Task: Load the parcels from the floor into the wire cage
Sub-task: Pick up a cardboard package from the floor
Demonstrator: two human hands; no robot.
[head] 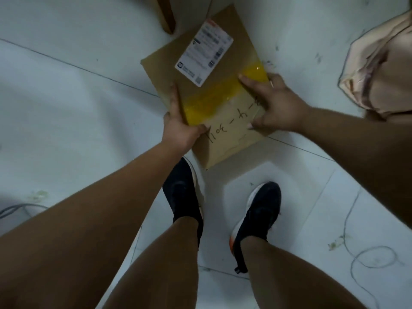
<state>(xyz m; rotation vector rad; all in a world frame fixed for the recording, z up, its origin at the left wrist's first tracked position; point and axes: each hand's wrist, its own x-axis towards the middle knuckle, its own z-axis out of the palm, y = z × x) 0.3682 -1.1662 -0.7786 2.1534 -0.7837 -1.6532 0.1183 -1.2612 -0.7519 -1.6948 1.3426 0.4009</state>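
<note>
Nearest, two dark shoes (256,219) stand on the pale tiled floor (66,108), just short of the cardboard parcel (214,101), whose near corner sits between the toes. The parcel is flat and brown, its long axis running from that near corner up and away, tilted slightly leftward. The left hand (180,128) clasps its left edge, thumb on top; the right hand (278,105) grips the right edge with fingers spread over the face. Handwritten marks cross the near end, a yellow tape band (214,101) crosses the middle, and a white shipping label (206,53) lies beyond. Right of the parcel, well apart, sits a pinkish bag (383,70).
</note>
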